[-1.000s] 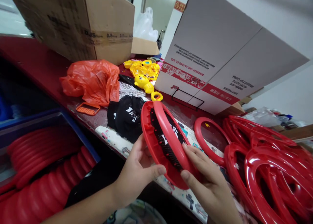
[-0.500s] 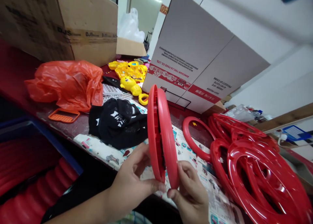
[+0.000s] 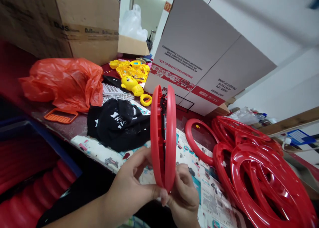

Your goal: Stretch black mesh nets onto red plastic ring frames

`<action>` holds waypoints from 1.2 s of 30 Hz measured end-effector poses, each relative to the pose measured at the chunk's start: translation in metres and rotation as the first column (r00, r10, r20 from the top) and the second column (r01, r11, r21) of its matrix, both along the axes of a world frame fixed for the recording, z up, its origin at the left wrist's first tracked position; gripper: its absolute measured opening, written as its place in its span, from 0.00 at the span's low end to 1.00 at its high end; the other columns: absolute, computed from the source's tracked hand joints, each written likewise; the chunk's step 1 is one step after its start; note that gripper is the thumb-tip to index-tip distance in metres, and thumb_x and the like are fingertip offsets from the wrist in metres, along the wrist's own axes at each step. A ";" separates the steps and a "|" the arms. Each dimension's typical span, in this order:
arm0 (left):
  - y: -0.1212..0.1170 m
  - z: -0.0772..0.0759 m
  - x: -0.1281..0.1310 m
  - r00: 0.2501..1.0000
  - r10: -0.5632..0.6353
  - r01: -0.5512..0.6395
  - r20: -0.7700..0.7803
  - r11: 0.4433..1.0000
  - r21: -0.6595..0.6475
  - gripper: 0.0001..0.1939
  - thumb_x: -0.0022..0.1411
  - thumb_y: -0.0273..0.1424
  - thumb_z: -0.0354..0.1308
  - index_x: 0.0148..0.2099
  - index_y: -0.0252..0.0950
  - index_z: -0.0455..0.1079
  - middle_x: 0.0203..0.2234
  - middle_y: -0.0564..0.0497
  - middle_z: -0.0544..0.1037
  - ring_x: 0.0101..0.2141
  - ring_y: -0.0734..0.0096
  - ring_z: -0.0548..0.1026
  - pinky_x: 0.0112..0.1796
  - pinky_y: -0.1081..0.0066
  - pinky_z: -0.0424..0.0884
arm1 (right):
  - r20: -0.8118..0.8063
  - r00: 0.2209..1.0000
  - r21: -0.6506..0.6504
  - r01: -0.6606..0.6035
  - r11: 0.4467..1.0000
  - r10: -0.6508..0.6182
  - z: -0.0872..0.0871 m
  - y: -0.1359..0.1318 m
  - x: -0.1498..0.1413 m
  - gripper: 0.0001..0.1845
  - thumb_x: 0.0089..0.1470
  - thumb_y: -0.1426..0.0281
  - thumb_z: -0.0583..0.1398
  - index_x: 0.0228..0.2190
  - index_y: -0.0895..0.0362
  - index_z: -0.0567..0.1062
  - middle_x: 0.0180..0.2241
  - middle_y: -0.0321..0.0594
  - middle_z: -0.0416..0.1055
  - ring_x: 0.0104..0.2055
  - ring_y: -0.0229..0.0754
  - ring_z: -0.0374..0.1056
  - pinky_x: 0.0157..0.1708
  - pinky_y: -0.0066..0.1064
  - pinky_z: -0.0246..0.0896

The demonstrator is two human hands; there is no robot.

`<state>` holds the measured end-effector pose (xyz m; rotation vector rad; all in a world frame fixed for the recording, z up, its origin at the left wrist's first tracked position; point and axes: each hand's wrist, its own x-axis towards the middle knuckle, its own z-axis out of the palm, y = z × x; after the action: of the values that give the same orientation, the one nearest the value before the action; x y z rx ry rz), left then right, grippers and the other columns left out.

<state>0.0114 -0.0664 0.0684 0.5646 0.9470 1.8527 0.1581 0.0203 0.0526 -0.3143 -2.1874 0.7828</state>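
Two red plastic ring halves stand on edge between my hands, seen nearly side-on. My left hand (image 3: 136, 184) grips the left ring half (image 3: 156, 138), its thumb at the bottom edge. The right ring half (image 3: 170, 135) is held by my right hand (image 3: 185, 191), its fingers curled at the lower right. At the bottom the halves meet; towards the top a gap stays between them, with ribs and something dark inside. A single red ring (image 3: 196, 145) lies on the table beyond my right hand, beside a pile of glossy red rings (image 3: 261, 161).
A black printed cloth (image 3: 117, 125), an orange plastic bag (image 3: 67, 83) and yellow toy parts (image 3: 132, 85) lie at the left and back. A large white carton (image 3: 199, 55) leans behind. A blue crate (image 3: 67, 155) of stacked red rings stands lower left.
The right ring half has swung left and more upright, closing against the left half at the bottom. My right hand has moved left with it; my left hand keeps its hold.
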 end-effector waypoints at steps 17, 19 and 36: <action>0.001 -0.006 0.001 0.997 -0.022 0.028 -0.079 0.997 0.074 0.22 0.36 0.20 0.74 0.36 0.41 0.76 0.37 0.54 0.75 0.38 0.69 0.74 0.37 0.76 0.73 | 0.099 0.994 0.101 -0.049 0.994 0.039 0.003 0.006 0.006 0.26 0.60 0.63 0.58 0.59 0.38 0.63 0.43 0.42 0.66 0.43 0.43 0.63 0.41 0.40 0.67; 0.000 -0.008 0.000 0.994 -0.007 0.014 -0.108 0.998 0.064 0.23 0.36 0.21 0.74 0.37 0.41 0.76 0.38 0.53 0.74 0.39 0.68 0.74 0.38 0.76 0.73 | 0.108 0.993 0.116 -0.051 0.992 0.039 0.004 0.007 0.006 0.26 0.60 0.64 0.58 0.59 0.39 0.63 0.43 0.42 0.66 0.43 0.43 0.63 0.41 0.40 0.68; -0.021 -0.015 -0.020 0.934 0.171 -0.235 -0.313 0.955 -0.180 0.40 0.49 0.35 0.69 0.60 0.38 0.56 0.46 0.42 0.75 0.42 0.55 0.77 0.41 0.63 0.76 | 0.165 0.986 0.451 -0.099 0.887 0.026 0.001 -0.005 -0.023 0.31 0.55 0.71 0.62 0.60 0.49 0.63 0.46 0.48 0.72 0.44 0.47 0.63 0.43 0.42 0.68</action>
<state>-0.0082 -0.0876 0.0536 0.6399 1.4346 1.8462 0.1349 0.0153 0.0535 -0.0642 -2.4582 0.2580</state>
